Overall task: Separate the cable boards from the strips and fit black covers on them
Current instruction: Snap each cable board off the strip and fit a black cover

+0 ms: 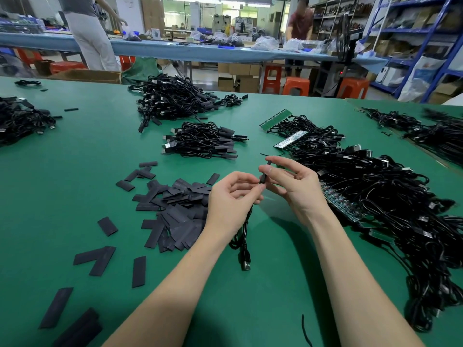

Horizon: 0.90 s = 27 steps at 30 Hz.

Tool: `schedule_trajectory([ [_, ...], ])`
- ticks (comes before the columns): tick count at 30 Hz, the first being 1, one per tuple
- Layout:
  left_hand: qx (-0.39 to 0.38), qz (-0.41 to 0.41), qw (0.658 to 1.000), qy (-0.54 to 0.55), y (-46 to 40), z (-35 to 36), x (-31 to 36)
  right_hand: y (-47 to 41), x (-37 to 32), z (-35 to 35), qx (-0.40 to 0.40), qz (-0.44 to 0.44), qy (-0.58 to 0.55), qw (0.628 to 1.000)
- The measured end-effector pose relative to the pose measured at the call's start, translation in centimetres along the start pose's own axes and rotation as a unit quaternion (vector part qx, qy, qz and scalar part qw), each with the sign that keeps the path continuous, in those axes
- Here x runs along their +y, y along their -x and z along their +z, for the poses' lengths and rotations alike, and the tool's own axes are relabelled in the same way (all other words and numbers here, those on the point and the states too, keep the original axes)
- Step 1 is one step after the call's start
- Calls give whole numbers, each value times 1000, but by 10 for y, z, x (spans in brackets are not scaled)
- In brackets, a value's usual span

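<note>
My right hand (294, 186) pinches a black cover (266, 171) edge-on between thumb and fingers, above the green table (75, 186). My left hand (231, 199) grips the lower end of the same piece, where a black cable (244, 236) hangs down in a loop to a USB plug (245, 263) on the table. The board itself is hidden inside the cover or behind my fingers. Loose flat black covers (175, 211) lie heaped to the left of my hands. Green board strips (343, 204) with cables attached lie to the right under a tangle of cables.
Covered cables are piled at the middle (200, 141) and further back (172, 98). More strips (275, 120) and cables fill the right side, and another pile (22, 121) sits at the far left. Two people stand at a blue bench behind, among orange stools and shelving.
</note>
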State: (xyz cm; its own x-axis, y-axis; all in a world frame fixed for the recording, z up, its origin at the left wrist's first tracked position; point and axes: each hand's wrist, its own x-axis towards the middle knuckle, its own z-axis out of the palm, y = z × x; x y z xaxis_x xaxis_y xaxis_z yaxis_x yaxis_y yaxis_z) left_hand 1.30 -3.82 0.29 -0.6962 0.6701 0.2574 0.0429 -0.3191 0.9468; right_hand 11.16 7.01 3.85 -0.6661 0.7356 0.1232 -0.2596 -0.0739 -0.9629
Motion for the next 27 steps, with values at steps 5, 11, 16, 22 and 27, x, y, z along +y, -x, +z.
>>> schedule_trajectory([
  [5,1,-5,1000,2,0,1,0,0,1,-1,7,12,5,1000],
  [11,-1,-11,1000,-2,1,-1,1,0,2,-1,17,10,12,1000],
  [16,-21,-17,999,-21,1,0,3,-1,1,1,37,29,-19,999],
  [22,-79,-4,979,-190,2,0,8,-5,-2,-2,158,30,-147,976],
  [27,-71,42,966,-247,-9,-2,26,-11,1,-3,198,48,-151,967],
])
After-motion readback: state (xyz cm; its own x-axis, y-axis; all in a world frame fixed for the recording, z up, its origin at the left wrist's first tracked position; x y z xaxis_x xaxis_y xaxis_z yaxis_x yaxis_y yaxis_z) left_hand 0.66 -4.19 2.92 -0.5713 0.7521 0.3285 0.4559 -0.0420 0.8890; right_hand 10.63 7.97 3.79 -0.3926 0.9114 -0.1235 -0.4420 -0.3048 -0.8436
